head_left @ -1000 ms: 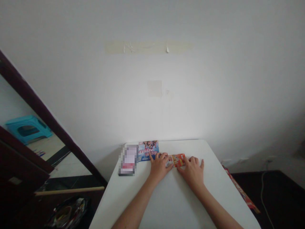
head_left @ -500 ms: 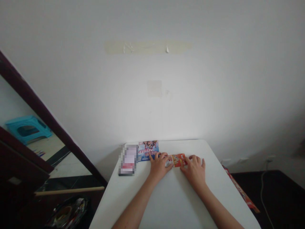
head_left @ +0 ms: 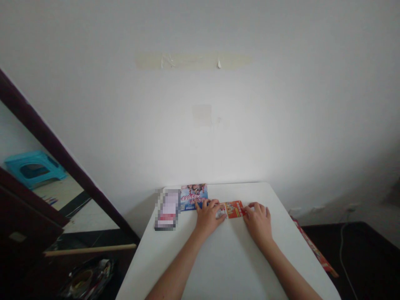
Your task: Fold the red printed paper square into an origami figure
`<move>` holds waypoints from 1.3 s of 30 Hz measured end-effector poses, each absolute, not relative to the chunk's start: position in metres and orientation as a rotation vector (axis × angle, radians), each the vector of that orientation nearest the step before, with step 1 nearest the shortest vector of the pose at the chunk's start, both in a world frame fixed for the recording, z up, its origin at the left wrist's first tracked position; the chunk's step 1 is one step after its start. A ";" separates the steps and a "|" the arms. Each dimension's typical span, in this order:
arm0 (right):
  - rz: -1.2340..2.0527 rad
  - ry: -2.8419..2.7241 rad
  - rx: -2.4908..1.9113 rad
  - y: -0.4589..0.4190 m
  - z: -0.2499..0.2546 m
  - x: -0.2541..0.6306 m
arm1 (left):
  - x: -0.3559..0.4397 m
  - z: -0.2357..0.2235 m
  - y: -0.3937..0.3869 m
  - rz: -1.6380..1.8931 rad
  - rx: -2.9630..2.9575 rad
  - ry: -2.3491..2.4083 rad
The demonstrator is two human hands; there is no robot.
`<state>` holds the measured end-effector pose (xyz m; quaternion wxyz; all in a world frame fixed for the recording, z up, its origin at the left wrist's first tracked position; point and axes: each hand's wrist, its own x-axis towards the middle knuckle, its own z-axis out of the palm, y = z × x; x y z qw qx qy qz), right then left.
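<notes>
My left hand [head_left: 210,218] rests on the white table with its fingers spread. Its thumb and fingertips press on the white left part of a small orange-and-white printed card [head_left: 234,209]. Some of its fingers also touch the lower right corner of a blue printed leaflet [head_left: 193,197], which lies flat by the wall. At the card's right end is my right hand [head_left: 258,221], fingers bent, thumb and index finger closed at the card's edge. Part of the card's left side is hidden under my left hand.
A pixelated phone-like object [head_left: 168,209] lies at the left of the white table [head_left: 225,266], which stands against the wall. To the left are a leaning mirror showing a blue stool [head_left: 34,168] and a dark bin [head_left: 89,279]. A cable [head_left: 343,254] hangs at right.
My right hand has shifted slightly to the right, from over the card to its right edge, uncovering more orange. My left hand stays about where it was.
</notes>
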<state>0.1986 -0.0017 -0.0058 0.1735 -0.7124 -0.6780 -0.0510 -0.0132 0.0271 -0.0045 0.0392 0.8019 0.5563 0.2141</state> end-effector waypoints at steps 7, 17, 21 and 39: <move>-0.106 -1.911 -1.982 -0.001 -0.012 0.200 | -0.013 -0.002 0.025 0.630 2.453 1.702; -0.079 -1.926 -1.993 0.008 -0.014 0.199 | -0.016 0.003 0.018 0.641 2.439 1.712; -0.073 -2.000 -1.968 0.019 -0.011 0.202 | -0.018 0.001 0.017 0.663 2.445 1.677; -0.132 -2.213 -1.626 0.067 -0.005 0.199 | -0.023 -0.001 0.023 0.457 2.528 1.513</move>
